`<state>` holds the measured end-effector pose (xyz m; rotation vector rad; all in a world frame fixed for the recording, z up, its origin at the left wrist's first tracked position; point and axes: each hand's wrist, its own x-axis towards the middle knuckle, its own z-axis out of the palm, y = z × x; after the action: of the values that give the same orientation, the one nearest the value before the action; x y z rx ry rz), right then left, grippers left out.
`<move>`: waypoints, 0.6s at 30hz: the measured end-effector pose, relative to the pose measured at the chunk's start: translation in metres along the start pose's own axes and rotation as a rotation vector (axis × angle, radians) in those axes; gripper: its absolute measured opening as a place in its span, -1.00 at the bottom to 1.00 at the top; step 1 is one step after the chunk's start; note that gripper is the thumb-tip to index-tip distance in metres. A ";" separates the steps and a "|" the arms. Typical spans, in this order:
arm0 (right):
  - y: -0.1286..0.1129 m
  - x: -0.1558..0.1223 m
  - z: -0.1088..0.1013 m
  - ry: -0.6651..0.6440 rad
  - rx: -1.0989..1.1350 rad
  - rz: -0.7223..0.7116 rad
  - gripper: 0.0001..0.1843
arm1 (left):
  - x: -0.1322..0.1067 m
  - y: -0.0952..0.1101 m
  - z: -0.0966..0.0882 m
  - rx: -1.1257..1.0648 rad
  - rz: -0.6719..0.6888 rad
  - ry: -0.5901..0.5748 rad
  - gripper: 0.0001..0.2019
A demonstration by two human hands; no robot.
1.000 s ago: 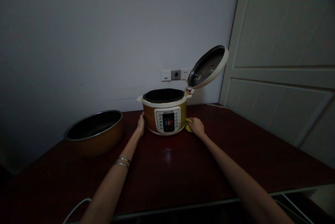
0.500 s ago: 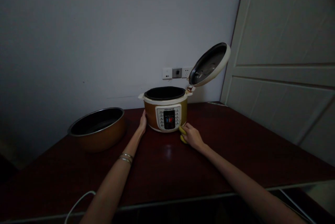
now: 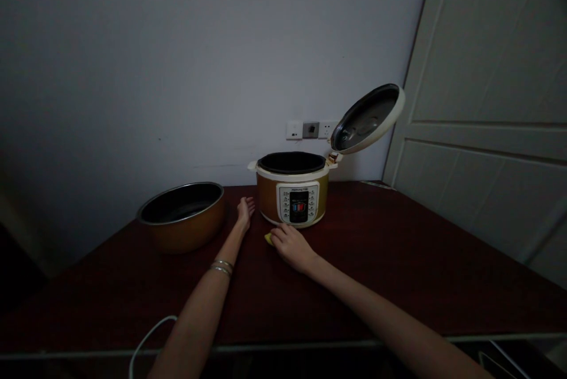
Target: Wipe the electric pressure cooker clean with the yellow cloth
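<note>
A white and gold electric pressure cooker [image 3: 270,193] stands on the dark red table, its lid [image 3: 370,122] swung up to the right. My right hand [image 3: 292,246] is closed on a yellow cloth [image 3: 268,238], mostly hidden by the fingers, low in front of the cooker's base. Left of the cooker, my left hand [image 3: 245,212] has its fingers apart and holds nothing; a small gap seems to separate it from the cooker's side. The orange-brown inner pot [image 3: 190,228] with a dark inside rests farther left.
Wall sockets [image 3: 310,130] sit behind the cooker on the pale wall. A white panelled door [image 3: 482,131] is at the right. Near the table's [image 3: 398,267] front edge a white cable [image 3: 148,335] hangs by my left forearm.
My right hand has moved left with the yellow cloth, from the cooker's lower right corner to its lower left front. My left hand has come away from the cooker's side. The view has shifted slightly.
</note>
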<state>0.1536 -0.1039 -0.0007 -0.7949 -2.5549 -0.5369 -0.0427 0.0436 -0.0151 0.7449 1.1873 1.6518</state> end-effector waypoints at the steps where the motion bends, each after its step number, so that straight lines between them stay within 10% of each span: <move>1: -0.001 0.013 0.007 -0.013 -0.041 -0.023 -0.79 | 0.001 0.000 -0.003 -0.006 -0.012 0.029 -0.61; 9: 0.001 0.108 0.047 -0.133 -0.127 0.033 -0.74 | 0.001 0.001 -0.013 -0.013 -0.021 0.097 -0.72; 18: -0.002 0.061 0.042 -0.142 -0.109 0.064 -0.75 | 0.001 -0.003 -0.011 -0.039 0.012 0.093 -0.80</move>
<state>0.0955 -0.0590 -0.0070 -0.9820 -2.6362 -0.6242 -0.0512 0.0408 -0.0219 0.6582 1.2133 1.7307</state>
